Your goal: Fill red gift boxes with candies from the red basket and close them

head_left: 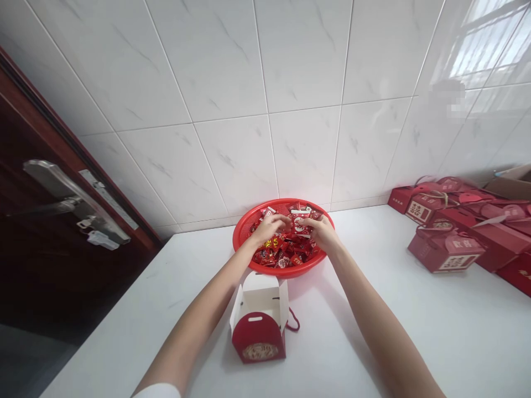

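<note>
A red plastic basket point(240, 232) stands against the wall, filled with red-wrapped sweets point(286, 260), some with gold or white print. My right hand point(324, 233) is over its right side, thumb and fingers closed on a red and white packet point(299, 224) held upright above the sweets. My left hand point(270, 228) hangs over the left half of the basket, fingers bent but apart, just left of that packet; I see nothing held in it. In front of the basket sits a small red gift box point(259, 340), its white-lined flaps raised and its top open. A red cord handle point(294, 320) lies at its right side.
Several red gift boxes point(477, 221) are piled at the right of the white table point(373, 237). One closed box point(446, 249) stands at the pile's front. A tiled wall point(307, 149) runs behind. At left is a dark wooden door point(33, 232) with a metal handle and keys.
</note>
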